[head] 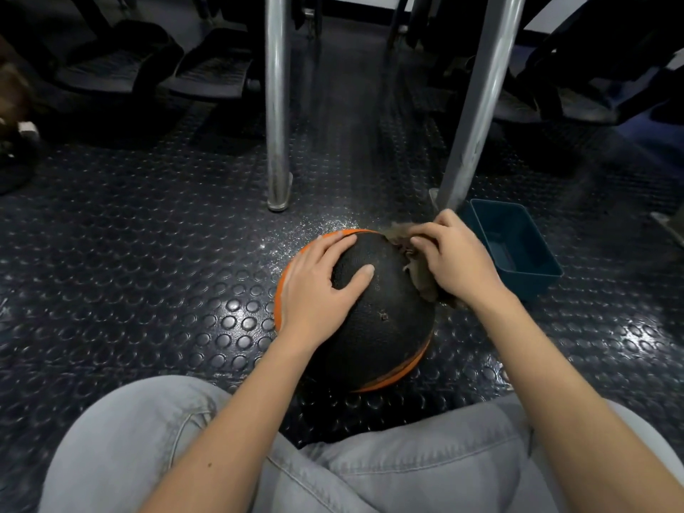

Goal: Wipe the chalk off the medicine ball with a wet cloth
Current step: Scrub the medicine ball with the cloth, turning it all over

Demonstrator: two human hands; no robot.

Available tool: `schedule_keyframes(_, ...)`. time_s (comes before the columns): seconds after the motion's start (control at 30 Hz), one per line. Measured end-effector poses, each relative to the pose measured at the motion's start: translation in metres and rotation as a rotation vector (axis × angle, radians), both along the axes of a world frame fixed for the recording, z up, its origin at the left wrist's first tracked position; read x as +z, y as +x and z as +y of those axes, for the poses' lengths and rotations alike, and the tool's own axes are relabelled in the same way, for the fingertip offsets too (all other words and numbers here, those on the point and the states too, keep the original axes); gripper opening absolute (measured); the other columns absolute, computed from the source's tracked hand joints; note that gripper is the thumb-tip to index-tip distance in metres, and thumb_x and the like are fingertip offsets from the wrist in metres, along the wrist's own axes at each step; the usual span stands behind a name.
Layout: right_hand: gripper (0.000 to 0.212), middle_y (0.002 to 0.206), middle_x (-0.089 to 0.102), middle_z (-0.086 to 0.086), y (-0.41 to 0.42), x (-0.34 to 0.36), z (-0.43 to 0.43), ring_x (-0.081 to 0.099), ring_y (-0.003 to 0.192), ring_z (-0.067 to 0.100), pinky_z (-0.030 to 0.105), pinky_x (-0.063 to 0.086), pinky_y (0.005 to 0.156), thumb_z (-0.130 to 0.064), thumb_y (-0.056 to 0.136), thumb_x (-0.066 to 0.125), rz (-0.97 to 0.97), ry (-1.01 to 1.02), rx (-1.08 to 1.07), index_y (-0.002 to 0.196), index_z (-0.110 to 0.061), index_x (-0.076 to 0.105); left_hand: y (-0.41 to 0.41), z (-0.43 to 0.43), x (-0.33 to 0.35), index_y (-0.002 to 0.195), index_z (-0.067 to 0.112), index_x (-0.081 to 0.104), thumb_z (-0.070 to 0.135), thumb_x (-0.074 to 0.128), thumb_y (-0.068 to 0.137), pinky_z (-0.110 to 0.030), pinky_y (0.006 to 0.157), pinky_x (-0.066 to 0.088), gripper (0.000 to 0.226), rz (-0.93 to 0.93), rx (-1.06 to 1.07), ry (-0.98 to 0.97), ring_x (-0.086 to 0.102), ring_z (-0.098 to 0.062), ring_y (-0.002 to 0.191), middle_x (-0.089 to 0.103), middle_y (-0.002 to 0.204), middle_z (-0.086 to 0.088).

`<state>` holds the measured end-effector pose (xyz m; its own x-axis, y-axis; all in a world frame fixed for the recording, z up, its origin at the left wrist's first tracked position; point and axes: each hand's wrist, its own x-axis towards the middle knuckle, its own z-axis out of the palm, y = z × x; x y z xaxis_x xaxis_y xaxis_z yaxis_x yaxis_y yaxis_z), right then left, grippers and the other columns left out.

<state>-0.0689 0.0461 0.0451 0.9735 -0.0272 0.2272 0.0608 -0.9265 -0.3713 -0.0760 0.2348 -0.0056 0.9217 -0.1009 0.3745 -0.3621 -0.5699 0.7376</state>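
The medicine ball sits on the studded rubber floor directly ahead of the seated person's knees, near the middle of the scene. Its visible shell is black and pebbled, with orange bands showing at the left edge and along the near lower right. No obvious white chalk film is visible on the black panel facing the camera; a small pale scuff shows near its centre, and whether chalk remains on the hidden far side cannot be told. Judged by its type and the way it sits unmoved, the ball is heavy and firm, with a grippy textured skin that may turn slicker where wet; being round, it could roll if pushed sideways. The best hold appears to be a flat palm on the upper curve, pressing down. The left hand does this, fingers spread wide and flat on the upper left of the ball, holding nothing. The right hand has its fingers curled and bunched on a brownish cloth, pressed against the upper right flank of the ball. The cloth looks limp and soft, conforming to the curve. Just right of the ball and slightly farther stands a teal plastic tub; its contents cannot be made out. Two metal legs rise from the floor beyond.
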Motion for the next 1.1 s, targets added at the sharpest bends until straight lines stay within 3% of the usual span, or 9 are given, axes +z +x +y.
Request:
schedule_keyframes(0.07,0.024,0.092,0.047,0.001,0.0,0.003,-0.008,0.052,0.097,0.021,0.022,0.036,0.078,-0.022,0.095,0.052,-0.045,0.121,-0.077,0.115,-0.018,0.066,0.0,0.001,-0.002,0.127,0.032,0.058,0.067,0.04,0.076,-0.023,0.106,0.024,0.064,-0.009,0.001,-0.004,0.039,-0.002,0.126,0.049,0.133,0.021)
schedule_keyframes(0.17,0.02,0.089,0.053,0.001,-0.012,0.014,0.004,0.053,0.086,0.008,0.007,0.035,0.076,-0.017,0.091,0.06,-0.107,0.307,0.163,0.108,-0.019,0.07,-0.001,0.003,-0.003,0.126,0.031,0.059,0.065,0.042,0.077,-0.02,0.103,0.024,0.062,-0.022,0.006,0.003,0.041,-0.002,0.125,0.051,0.132,0.021)
schedule_keyframes(0.23,0.02,0.088,0.056,0.0,-0.014,0.017,0.009,0.055,0.084,0.005,0.011,0.039,0.079,-0.017,0.086,0.066,-0.005,0.342,0.309,0.104,-0.023,0.07,-0.001,0.002,-0.002,0.125,0.03,0.06,0.064,0.042,0.076,-0.015,0.1,0.022,0.062,-0.035,-0.002,0.007,0.041,0.0,0.122,0.051,0.129,0.022)
schedule_keyframes(0.4,0.021,0.091,0.052,0.002,0.001,0.005,-0.026,0.055,0.098,0.022,0.026,0.039,0.083,-0.024,0.087,0.066,0.095,0.005,-0.057,0.107,-0.02,0.071,-0.002,0.0,-0.001,0.125,0.032,0.059,0.067,0.044,0.073,-0.018,0.102,0.022,0.064,-0.024,-0.016,-0.024,0.034,0.012,0.116,0.04,0.121,0.035)
schedule_keyframes(0.57,0.016,0.085,0.06,0.002,-0.013,0.026,0.003,0.057,0.081,0.005,0.013,0.04,0.079,-0.016,0.085,0.067,-0.052,0.422,0.23,0.1,-0.023,0.071,-0.003,0.001,0.002,0.125,0.03,0.059,0.066,0.044,0.073,-0.015,0.098,0.023,0.064,-0.029,0.001,-0.013,0.038,0.007,0.116,0.041,0.119,0.033)
schedule_keyframes(0.7,0.017,0.094,0.059,0.007,-0.001,0.013,0.0,0.057,0.095,0.02,0.034,0.043,0.087,-0.023,0.087,0.065,0.105,0.121,0.091,0.103,-0.024,0.071,-0.002,0.001,0.004,0.125,0.031,0.059,0.067,0.042,0.073,-0.015,0.099,0.022,0.066,-0.02,-0.001,-0.021,0.037,0.006,0.118,0.04,0.12,0.033)
schedule_keyframes(0.77,0.019,0.094,0.053,0.003,-0.003,0.012,-0.01,0.054,0.099,0.022,0.034,0.042,0.084,-0.025,0.089,0.062,0.069,-0.015,-0.063,0.106,-0.022,0.07,-0.003,-0.001,0.003,0.125,0.031,0.059,0.067,0.043,0.073,-0.018,0.1,0.023,0.065,-0.018,-0.002,-0.023,0.035,0.011,0.115,0.04,0.12,0.033)
schedule_keyframes(0.93,0.017,0.09,0.064,-0.003,-0.017,0.027,0.004,0.06,0.089,0.006,0.019,0.044,0.084,-0.018,0.086,0.066,0.095,0.52,0.258,0.093,-0.033,0.069,-0.003,0.0,0.001,0.123,0.029,0.06,0.064,0.046,0.073,-0.014,0.097,0.023,0.063,-0.05,0.004,-0.028,0.032,0.017,0.109,0.041,0.118,0.033)
schedule_keyframes(1.1,0.02,0.097,0.051,0.0,-0.006,0.016,-0.01,0.054,0.102,0.023,0.031,0.041,0.081,-0.025,0.092,0.058,0.089,-0.064,-0.099,0.108,-0.023,0.069,-0.004,0.0,0.001,0.126,0.033,0.058,0.067,0.043,0.072,-0.019,0.1,0.024,0.066,-0.02,0.008,-0.04,0.027,0.019,0.108,0.04,0.12,0.035)
